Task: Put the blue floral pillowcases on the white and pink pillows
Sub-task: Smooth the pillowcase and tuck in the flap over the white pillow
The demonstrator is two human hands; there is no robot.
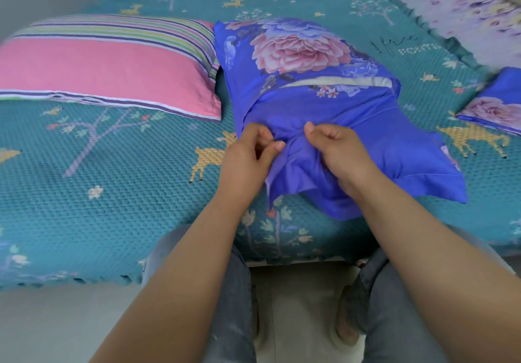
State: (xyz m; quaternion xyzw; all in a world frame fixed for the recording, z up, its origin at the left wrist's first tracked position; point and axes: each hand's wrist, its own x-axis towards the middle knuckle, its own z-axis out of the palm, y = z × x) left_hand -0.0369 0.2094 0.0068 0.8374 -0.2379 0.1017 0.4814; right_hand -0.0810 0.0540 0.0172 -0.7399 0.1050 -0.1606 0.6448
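Bed: teal deer-print bedspread (112,193) covers it.
Blue floral pillowcase (310,86): on a pillow mid-bed, long axis running from far-left to near-right, open end toward the person.
Left hand (248,159): fingers pinch the open hem.
Right hand (338,151): fingers curled, gripping bunched hem.
Pink striped pillow (107,66): bare, at left, long axis left-right.
Second pillowcase (496,106): folded, far right.

A home bedroom: bed (112,193) under a teal quilted coverlet (70,221) patterned with deer and trees, pink striped pillow (107,66) lying on it, pale tiled floor (42,329) beside.
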